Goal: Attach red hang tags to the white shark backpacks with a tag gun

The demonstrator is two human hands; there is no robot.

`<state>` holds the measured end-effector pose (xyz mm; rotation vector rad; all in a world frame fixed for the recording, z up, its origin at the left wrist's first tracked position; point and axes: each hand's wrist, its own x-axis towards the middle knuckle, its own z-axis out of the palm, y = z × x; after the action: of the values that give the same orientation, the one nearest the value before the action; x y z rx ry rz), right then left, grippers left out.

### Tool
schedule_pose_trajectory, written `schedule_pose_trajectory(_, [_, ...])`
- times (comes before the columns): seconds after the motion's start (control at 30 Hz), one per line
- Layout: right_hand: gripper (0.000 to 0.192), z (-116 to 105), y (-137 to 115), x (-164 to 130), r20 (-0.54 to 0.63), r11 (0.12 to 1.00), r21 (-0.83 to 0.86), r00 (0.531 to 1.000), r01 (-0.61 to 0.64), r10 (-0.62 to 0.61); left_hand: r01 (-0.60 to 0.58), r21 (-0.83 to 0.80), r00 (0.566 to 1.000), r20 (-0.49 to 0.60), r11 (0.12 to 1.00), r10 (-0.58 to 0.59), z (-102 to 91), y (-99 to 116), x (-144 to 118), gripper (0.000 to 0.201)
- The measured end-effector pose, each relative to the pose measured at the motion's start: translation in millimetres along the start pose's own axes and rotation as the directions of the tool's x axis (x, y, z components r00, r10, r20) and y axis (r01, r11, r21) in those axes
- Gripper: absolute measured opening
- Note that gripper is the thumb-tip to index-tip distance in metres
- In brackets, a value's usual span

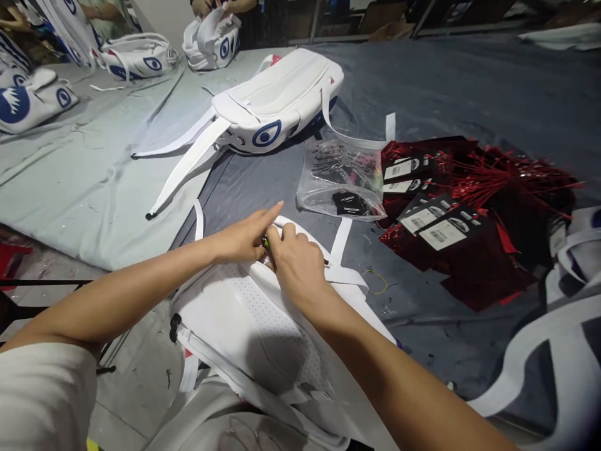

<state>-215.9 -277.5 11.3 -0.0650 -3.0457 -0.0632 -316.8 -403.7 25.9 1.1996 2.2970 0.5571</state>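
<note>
A white backpack (220, 300) with a perforated panel leans between my lap and the table edge. Both hands meet at its upper edge. My left hand (244, 238) grips that edge, its index finger stretched along it and the other fingertips curled. Close against it, my right hand (298, 260) is closed round a slim, pen-like tool (326, 262). A dark tip shows beyond the little-finger side and a greenish bit near the thumb; most of the tool is hidden in the fist. What the fingertips touch inside the fold cannot be made out.
Ahead lies another white backpack (282, 94) with a blue eye design. To its right are a clear plastic bag (342, 178) and a pile of dark red pouches with tags (441, 232). White straps (516, 357) trail at right. Co-workers' hands (220, 7) and more bags are beyond.
</note>
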Motion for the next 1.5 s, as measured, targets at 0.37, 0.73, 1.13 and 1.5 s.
schedule_pose_trajectory(0.37, [0.038,10,10,7,0.075,0.97,0.219,0.993,-0.104,0.089,0.256,0.415,0.94,0.101,0.873,-0.324,-3.8,27,11,0.115])
schedule_pose_trajectory(0.73, [0.026,12,13,7,0.087,0.973,0.22,0.995,-0.066,0.048,0.192,0.266,0.968,0.109,0.945,-0.227,0.9,11,14,0.108])
schedule_pose_trajectory(1.13, [0.012,-3,56,-49,-0.568,0.779,0.578,0.805,0.242,0.171,0.151,0.196,0.964,0.189,0.969,-0.188,-9.7,10,8,0.106])
schedule_pose_trajectory(1.5, [0.018,16,46,-67,-0.337,0.471,0.853,0.926,0.226,0.167,0.128,0.154,0.965,0.207,0.98,-0.159,-14.3,8,7,0.103])
